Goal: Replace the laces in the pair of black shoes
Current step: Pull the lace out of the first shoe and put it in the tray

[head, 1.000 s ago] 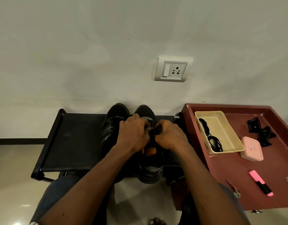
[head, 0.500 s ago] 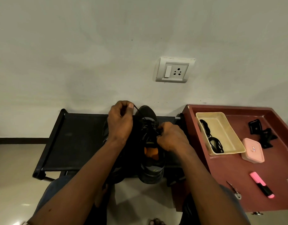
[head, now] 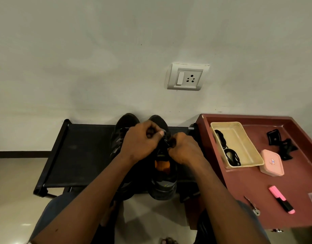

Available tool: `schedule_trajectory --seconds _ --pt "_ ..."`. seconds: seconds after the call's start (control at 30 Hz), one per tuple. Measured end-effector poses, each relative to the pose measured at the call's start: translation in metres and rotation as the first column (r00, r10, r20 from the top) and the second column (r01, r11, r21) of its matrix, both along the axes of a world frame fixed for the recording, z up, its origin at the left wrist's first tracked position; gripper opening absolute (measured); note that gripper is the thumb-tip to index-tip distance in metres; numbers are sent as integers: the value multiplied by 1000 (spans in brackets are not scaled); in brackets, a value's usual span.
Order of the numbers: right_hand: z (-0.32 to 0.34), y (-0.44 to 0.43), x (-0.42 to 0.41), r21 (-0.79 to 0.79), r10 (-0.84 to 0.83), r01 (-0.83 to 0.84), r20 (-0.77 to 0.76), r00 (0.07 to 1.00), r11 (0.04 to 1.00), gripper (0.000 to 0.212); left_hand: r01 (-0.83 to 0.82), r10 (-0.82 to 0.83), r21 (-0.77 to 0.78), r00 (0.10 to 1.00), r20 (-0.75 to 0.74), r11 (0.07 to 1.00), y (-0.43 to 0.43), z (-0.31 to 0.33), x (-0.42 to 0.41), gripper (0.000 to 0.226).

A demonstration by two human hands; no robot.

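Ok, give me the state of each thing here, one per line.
Left hand, fingers curled, pinching the lace.
Right hand, fingers curled, pinching the lace at the eyelets.
Shoe with orange lining, upright on the rack, toe to the wall.
Other shoe, upright beside it, partly hidden.
Pink box, lid closed.
Cream tray, holding black items.
Socket, nothing plugged in.
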State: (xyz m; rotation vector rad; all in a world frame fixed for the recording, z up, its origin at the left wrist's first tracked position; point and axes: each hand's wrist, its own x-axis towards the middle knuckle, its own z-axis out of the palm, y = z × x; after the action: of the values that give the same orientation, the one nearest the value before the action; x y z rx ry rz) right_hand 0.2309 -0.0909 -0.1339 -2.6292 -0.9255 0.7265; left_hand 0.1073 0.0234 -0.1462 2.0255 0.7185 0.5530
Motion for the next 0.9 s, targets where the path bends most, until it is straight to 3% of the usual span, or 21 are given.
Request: schedule_trajectory --seconds 0.1,0.17,0.3,0.43,0.5,0.57,0.67,0.73,0.8,0.9 --pt "1 0 0 39 2 -3 9 1000 999 38 173 -79 339 959 -273 925 -6 -5 3 18" --pt "1 0 -1 65 6 -6 2 1000 998 45 219 -51 427 928 -370 877 -9 -7 5 15" --pt "1 -1 -2 74 28 -28 2 1000 997 49 200 -24 435 926 -377 878 -11 -6 6 7" --pt "0 -3 1 80 30 -29 -7 1000 996 48 -36 65 260 992 -107 965 -2 -3 1 6" --pt "0 -2 0 106 40 -39 -7 999 994 44 -115 134 256 989 -58 960 4 -3 -1 4" --pt "-1 0 -3 130 64 -67 29 998 989 41 -105 148 293 980 -130 950 8 -8 -3 17" --pt "-3 4 -9 111 99 -112 110 989 988 42 12 157 405 911 -382 914 5 -15 -4 59" --pt "-4 4 -9 101 86 -100 134 987 990 39 89 101 393 894 -436 915 3 -17 -4 78" --pt "-4 3 -7 110 59 -73 129 990 991 38 142 16 314 892 -451 939 2 -19 -3 82" --pt "-2 3 -6 115 36 -51 131 991 992 42 196 18 357 857 -515 914 -1 -20 -3 62"
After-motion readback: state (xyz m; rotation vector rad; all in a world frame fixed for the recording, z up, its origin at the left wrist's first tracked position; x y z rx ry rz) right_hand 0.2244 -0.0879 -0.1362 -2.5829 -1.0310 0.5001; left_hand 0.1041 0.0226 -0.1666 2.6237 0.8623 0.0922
